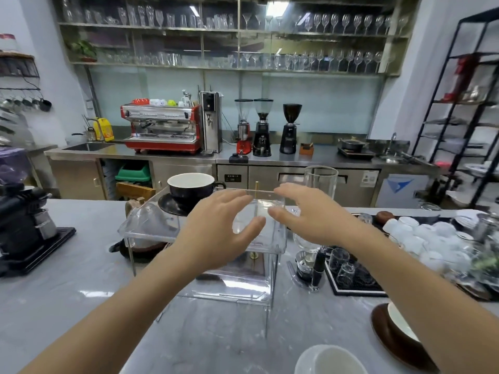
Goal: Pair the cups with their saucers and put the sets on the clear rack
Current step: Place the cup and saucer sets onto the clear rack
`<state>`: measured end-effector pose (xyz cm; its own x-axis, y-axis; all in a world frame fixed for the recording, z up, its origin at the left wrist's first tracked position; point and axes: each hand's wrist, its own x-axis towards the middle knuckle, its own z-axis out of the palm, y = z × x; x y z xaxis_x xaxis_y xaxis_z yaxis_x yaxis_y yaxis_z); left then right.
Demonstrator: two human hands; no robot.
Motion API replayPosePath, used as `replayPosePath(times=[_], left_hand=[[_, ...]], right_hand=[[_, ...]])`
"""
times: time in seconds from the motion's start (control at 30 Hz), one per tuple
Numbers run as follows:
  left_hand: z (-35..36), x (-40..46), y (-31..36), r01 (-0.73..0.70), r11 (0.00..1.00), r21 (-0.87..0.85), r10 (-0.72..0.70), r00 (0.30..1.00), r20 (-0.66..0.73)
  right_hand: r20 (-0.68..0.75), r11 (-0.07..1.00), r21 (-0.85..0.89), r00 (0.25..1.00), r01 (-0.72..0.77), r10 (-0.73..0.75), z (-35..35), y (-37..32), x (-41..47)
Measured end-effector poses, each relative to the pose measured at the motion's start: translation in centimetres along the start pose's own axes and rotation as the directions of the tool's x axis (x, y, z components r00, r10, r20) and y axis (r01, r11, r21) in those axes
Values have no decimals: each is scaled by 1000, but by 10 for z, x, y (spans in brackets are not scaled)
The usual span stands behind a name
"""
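A clear stepped rack (272,265) stands on the grey counter in front of me. On its top tier, at the left, a black cup (190,188) with a white inside sits on a black saucer (168,205). My left hand (216,233) and my right hand (305,214) hover over the rack's top tier, fingers spread, holding nothing. At the right edge a brown cup (394,333) lies tilted near my right forearm. A white cup (329,360) shows at the bottom edge.
A glass siphon brewer (320,184) stands right of the rack, beside a black tray (353,282) with small glasses. Several white cups (426,238) crowd the far right. A black machine (24,225) sits at left; a glass pot (148,225) is behind the rack.
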<state>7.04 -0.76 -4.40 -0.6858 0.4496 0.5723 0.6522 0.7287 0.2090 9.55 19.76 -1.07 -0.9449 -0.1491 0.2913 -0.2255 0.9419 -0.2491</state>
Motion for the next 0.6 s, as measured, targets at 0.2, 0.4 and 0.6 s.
replayPosePath(times=[0.2, 0.4, 0.6], left_hand=[[6, -19, 18, -32, 998, -60, 34, 999, 27], [14, -39, 40, -79, 994, -76, 84, 995, 60], [38, -72, 63, -104, 977, -186, 115, 992, 48]], right_hand=[[-92, 992, 109, 993, -71, 81, 0, 12, -42], [-132, 985, 128, 983, -113, 130, 6, 22, -88], [-157, 964, 176, 962, -197, 226, 24, 30, -131]])
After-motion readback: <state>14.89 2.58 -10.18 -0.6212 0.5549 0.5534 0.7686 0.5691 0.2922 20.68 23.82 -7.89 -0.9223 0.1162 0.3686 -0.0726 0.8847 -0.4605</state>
